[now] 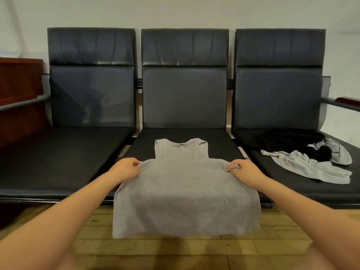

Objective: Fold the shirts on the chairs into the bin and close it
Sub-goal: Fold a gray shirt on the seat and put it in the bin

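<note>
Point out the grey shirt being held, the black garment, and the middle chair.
grey shirt [185, 193]: head view, chest panel.
black garment [288, 140]: head view, bunched middle.
middle chair [184, 96]: head view, backrest.

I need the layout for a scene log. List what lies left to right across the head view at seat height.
Wooden cabinet → empty left seat → left hand → grey shirt on the middle seat → right hand → pile of black and grey clothes on the right seat.
</note>
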